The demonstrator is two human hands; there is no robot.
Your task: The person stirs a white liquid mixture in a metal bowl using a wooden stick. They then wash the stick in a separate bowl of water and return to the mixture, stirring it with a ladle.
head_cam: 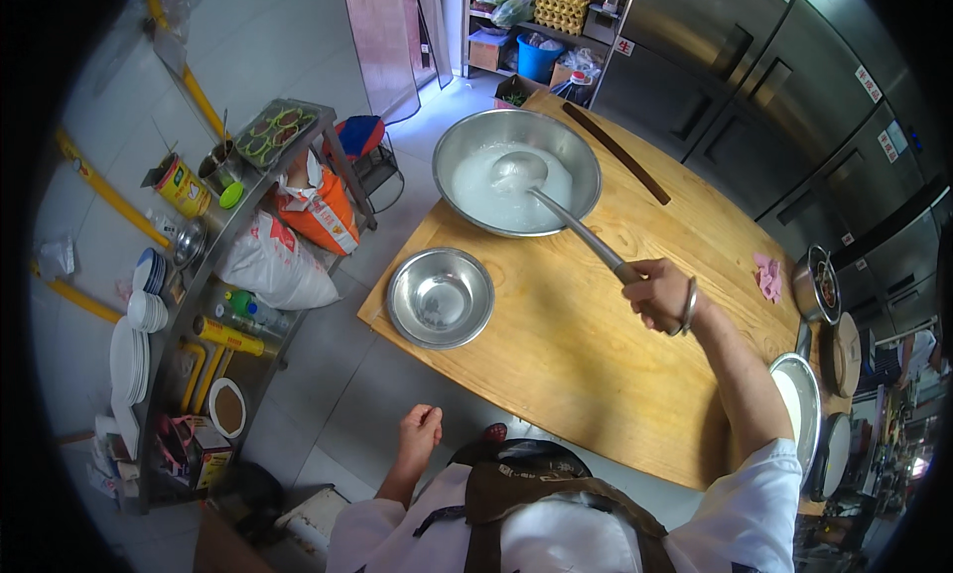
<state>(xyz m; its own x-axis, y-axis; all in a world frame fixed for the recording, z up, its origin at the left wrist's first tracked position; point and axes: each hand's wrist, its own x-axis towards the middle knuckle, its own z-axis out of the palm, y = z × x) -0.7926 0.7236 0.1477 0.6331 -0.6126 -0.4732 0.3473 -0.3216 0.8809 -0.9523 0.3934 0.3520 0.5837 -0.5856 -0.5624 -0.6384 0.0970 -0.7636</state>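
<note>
My right hand (659, 296) grips the end of a long-handled metal ladle (577, 227). The ladle's bowl dips into cloudy whitish liquid (476, 190) inside a large stainless steel basin (514, 227). That basin stands at the far left corner of a wooden worktable (581, 335). Nearer to me, by the table's left edge, sits a smaller steel bowl (441, 298) with what looks like a little clear liquid at its bottom. My left hand (421, 428) hangs off the table's near side, fingers curled, with nothing visible in it.
A dark wooden rod (616, 152) and a pink cloth (767, 277) lie on the table. At right are a steel pot (815, 284) and a pan of white contents (800, 365). Steel refrigerators (715, 59) line the back; a loaded steel shelf (246, 223) stands left.
</note>
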